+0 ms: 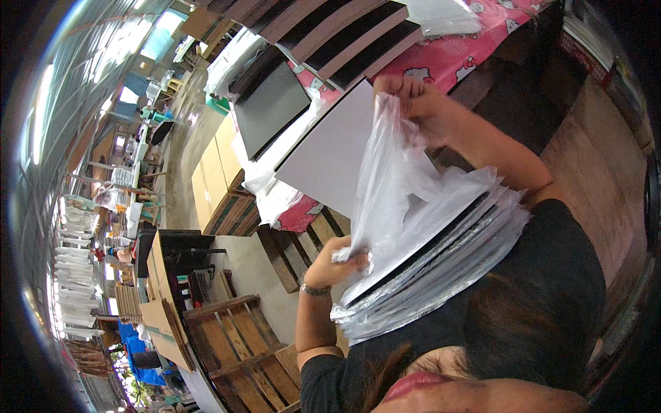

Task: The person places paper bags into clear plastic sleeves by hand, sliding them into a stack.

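Note:
A clear plastic bag (385,162) is stretched between my two hands. My left hand (334,263), with a band on its wrist, is closed on the bag's near left edge. Farther up, my right hand (416,103) grips the bag's bunched far end, beside the corner of a flat white panel (327,151) on the table. Below the bag, close against my body, is a pile of flat dark-edged panels wrapped in plastic (441,258). Part of the white panel is hidden behind the bag.
Dark panels (272,107) and stacked dark boards (344,41) lie on the table with a pink patterned cover (441,58). Beside it are cardboard boxes (219,175) and a wooden pallet (237,344). More clear plastic (444,17) lies at the far end.

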Tool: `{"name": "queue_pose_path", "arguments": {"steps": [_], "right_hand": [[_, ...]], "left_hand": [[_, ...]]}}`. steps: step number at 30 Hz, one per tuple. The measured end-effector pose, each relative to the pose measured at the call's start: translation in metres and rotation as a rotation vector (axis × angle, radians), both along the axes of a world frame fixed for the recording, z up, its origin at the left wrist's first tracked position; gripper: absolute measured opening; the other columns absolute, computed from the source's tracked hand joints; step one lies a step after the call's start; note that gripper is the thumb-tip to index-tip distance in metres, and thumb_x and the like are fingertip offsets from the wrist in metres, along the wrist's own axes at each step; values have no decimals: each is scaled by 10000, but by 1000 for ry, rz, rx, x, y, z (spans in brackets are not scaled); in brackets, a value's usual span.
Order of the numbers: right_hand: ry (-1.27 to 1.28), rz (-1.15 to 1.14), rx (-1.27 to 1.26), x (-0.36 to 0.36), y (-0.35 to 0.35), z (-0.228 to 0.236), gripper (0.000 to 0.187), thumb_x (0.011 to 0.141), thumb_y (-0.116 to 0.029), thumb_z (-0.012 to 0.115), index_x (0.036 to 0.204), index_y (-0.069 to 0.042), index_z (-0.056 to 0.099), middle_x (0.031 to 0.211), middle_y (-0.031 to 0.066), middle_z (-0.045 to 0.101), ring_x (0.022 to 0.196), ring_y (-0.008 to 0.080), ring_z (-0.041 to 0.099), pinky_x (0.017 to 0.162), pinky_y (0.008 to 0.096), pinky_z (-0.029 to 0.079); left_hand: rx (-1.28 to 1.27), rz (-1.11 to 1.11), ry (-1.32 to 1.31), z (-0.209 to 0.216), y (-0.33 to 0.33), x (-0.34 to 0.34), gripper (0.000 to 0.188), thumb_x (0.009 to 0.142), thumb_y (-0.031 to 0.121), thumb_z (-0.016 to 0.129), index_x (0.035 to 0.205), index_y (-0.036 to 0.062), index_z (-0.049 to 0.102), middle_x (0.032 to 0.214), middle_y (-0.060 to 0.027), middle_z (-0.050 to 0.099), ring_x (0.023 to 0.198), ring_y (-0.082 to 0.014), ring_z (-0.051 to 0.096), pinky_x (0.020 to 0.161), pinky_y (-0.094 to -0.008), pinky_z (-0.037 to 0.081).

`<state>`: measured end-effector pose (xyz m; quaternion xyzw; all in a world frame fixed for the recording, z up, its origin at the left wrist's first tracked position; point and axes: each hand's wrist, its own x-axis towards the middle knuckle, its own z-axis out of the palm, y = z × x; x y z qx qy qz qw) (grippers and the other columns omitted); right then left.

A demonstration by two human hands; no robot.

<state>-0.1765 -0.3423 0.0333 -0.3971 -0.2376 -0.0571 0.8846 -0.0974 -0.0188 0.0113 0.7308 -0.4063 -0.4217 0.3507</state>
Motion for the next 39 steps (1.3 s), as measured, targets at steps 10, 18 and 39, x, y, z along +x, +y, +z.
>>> {"name": "queue_pose_path", "arguments": {"steps": [10, 18, 39], "right_hand": [[-38, -181, 130, -3, -9, -2, 284, 838, -96, 614, 1111, -58, 542, 865, 22, 628, 777, 134, 613, 695, 292, 509], [448, -276, -540, 0, -19, -15, 284, 873, -334, 587, 1062, -122, 579, 737, -63, 458, 631, 23, 443, 544, 170, 365], [295, -444, -737, -44, -12, 6, 161, 777, -85, 632, 931, -41, 619, 832, 5, 587, 668, 75, 563, 604, 236, 466]], "left_hand": [[-249, -146, 192, -31, 17, 30, 289, 765, 287, 722, 889, 34, 657, 852, -2, 621, 698, -98, 543, 635, -267, 460], [-908, 484, 517, -31, 52, 90, 475, 818, 291, 534, 1117, -78, 521, 1152, -253, 560, 1051, -381, 563, 933, -506, 421], [-504, 915, 30, 27, 10, 19, 89, 781, 48, 612, 822, -25, 641, 727, -37, 616, 547, -80, 512, 478, -232, 378]]}}
